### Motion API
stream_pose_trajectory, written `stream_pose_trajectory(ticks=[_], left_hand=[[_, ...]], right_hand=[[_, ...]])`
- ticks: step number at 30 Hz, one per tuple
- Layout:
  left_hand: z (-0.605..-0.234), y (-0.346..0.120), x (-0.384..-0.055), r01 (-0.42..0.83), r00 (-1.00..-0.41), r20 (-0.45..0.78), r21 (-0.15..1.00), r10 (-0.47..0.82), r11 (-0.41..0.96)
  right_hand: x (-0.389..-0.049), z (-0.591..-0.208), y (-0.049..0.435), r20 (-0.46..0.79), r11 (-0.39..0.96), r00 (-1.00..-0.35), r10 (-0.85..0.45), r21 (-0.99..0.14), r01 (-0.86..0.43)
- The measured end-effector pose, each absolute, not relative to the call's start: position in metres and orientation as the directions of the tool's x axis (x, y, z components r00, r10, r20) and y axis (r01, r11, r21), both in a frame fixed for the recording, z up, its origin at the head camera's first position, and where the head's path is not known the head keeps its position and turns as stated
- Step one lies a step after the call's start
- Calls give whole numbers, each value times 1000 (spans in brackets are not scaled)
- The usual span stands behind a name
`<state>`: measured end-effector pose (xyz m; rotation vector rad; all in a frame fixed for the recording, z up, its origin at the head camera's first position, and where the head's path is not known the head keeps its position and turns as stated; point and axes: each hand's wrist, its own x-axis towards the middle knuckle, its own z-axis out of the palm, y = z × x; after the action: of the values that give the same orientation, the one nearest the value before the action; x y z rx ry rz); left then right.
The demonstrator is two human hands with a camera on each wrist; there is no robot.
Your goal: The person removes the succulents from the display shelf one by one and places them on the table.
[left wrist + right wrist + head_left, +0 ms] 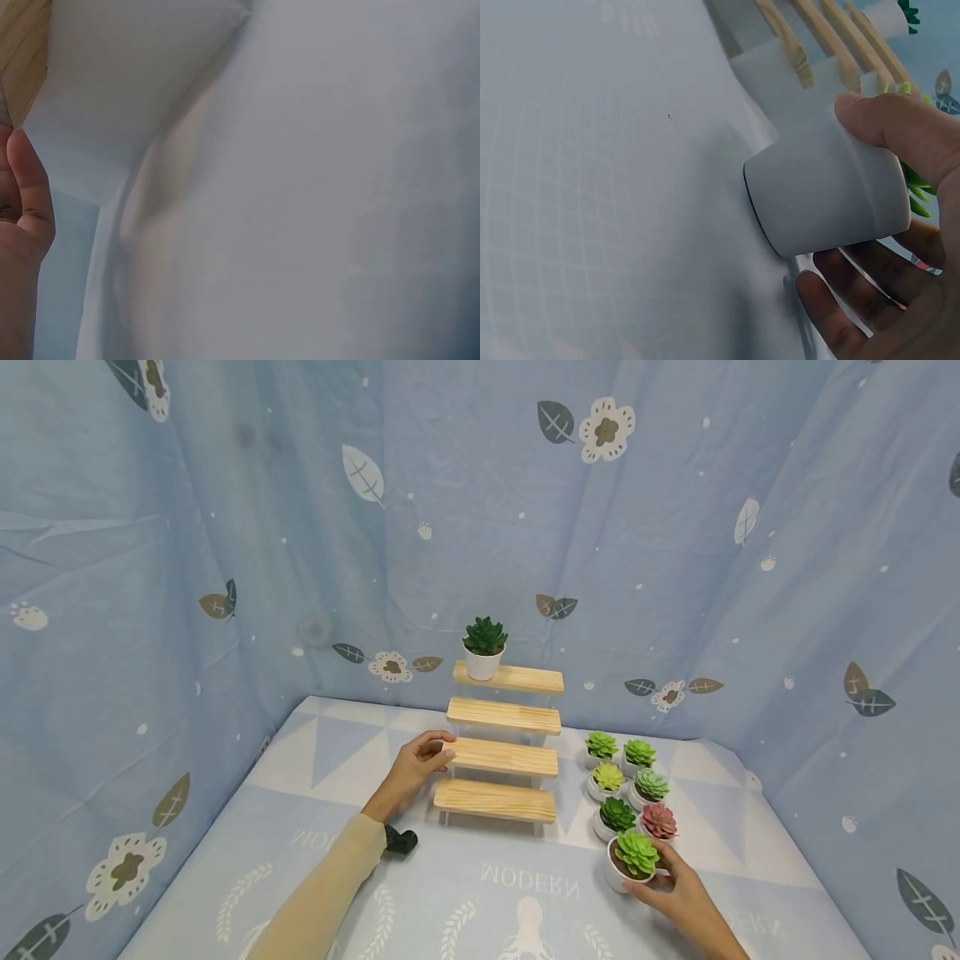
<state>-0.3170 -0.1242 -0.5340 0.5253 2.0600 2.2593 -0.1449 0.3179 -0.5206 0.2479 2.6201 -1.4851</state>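
Note:
A four-step wooden display stand [501,756] with pale plank shelves stands near the back of the table. My left hand [415,768] holds the left end of its second plank from the bottom; the left wrist view shows my fingertips at the plank's corner [26,56]. On the top plank, at its left, sits a dark green potted succulent [483,647]. My right hand [681,892] grips a bright green potted succulent [630,860] by its white pot [825,187], thumb on one side and fingers on the other. The pot appears tilted in the right wrist view.
Beyond my right hand, several potted succulents stand in two rows, among them a pink one [658,820], a yellow-green one [606,777] and a dark green one [617,815]. A small black object [401,840] lies by my left forearm. Patterned blue curtains [480,527] surround the table.

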Motion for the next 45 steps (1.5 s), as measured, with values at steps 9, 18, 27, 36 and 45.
stream_pose_trajectory(ticks=[9, 18, 27, 36, 45], left_hand=[[-533, -128, -316, 195, -942, 208, 978, 262, -77], [-531, -128, -318, 200, -939, 210, 978, 272, -64], [-529, -129, -317, 196, -936, 208, 978, 283, -71], [-526, -130, -317, 192, -938, 200, 980, 284, -56], [-526, -128, -316, 199, -937, 205, 979, 284, -52]], right_hand=[[-141, -511, 328, -217, 499, -976, 18, -844, 197], [-142, -465, 352, -191, 537, -980, -59, -833, 130], [-162, -427, 355, 39, 628, -997, -64, -775, -70], [-197, -408, 328, 160, 622, -979, -124, -756, -202], [-242, -393, 294, 179, 587, -969, -173, -771, -247]])
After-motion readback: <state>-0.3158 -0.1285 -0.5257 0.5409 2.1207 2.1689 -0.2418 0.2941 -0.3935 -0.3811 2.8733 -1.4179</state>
